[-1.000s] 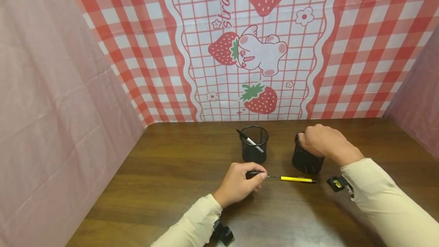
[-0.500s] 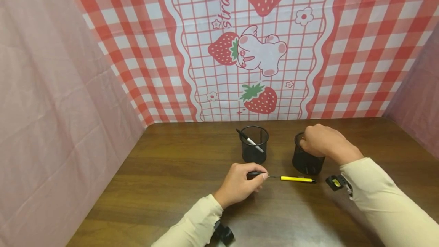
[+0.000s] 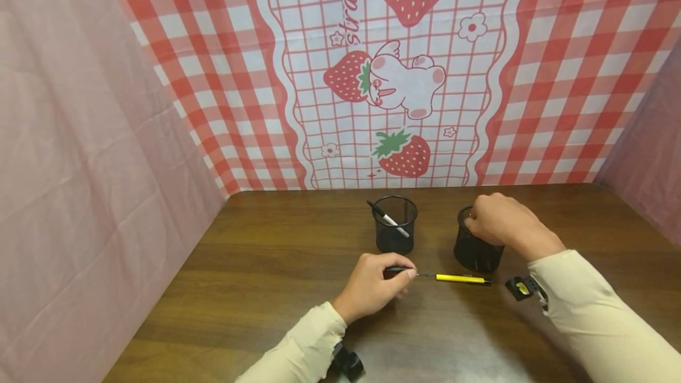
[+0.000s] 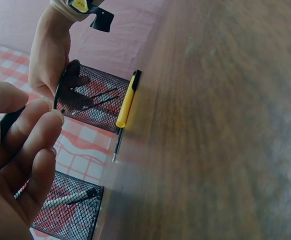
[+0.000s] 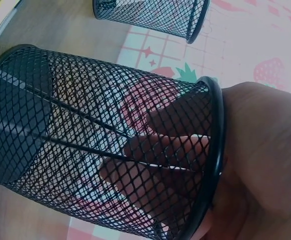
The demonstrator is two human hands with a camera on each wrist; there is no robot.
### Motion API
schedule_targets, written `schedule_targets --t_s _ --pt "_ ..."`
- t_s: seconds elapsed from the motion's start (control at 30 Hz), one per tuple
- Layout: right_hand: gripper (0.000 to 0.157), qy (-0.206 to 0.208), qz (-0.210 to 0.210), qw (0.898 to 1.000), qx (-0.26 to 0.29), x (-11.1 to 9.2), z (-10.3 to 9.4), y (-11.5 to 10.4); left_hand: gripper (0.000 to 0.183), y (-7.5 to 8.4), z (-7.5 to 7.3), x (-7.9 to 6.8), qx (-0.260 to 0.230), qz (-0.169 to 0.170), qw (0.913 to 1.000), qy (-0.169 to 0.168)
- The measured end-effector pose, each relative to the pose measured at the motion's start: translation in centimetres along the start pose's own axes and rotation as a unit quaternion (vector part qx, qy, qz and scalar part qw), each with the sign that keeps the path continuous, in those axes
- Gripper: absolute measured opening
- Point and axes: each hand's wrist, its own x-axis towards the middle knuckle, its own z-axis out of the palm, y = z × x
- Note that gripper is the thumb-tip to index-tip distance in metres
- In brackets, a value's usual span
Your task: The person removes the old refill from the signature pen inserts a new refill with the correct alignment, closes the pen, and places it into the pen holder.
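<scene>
A black pen (image 3: 393,269) is pinched between the thumb and fingers of my left hand (image 3: 375,285), which cover most of it. Just right of that hand, a yellow pen barrel (image 3: 460,278) with a black end lies on the table, and a thin pen refill (image 4: 117,146) lies at its end. My right hand (image 3: 502,223) reaches over the rim of the right black mesh cup (image 5: 80,125). Its fingers (image 5: 135,182) extend inside, beside two thin dark refills (image 5: 80,112) that slant down to the cup's base. In the right wrist view its thumb is mostly hidden.
A second mesh cup (image 3: 395,241) stands left of the first, with a white pen (image 3: 395,223) with a black cap leaning inside. Both cups stand on a brown wooden table (image 3: 255,288). A strawberry-print cloth (image 3: 404,93) hangs behind, and pink cloth (image 3: 80,164) hangs at the sides.
The right hand's fingers have shifted slightly at the cup's rim since a second ago. The left hand, its black pen and the things on the table look the same.
</scene>
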Motion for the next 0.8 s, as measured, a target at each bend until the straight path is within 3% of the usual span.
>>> schedule_targets --t_s 0.53,0.8 --pt "0.038 0.066 -0.004 0.998 0.012 -1.0 0.5 -0.1 0.004 -0.2 0.1 0.0 0.007 -0.011 0.9999 0.0" --pt "0.014 0.128 -0.027 0.991 0.01 -1.1 0.8 0.0 0.005 -3.8 0.7 0.0 0.006 -0.011 0.9999 -0.008"
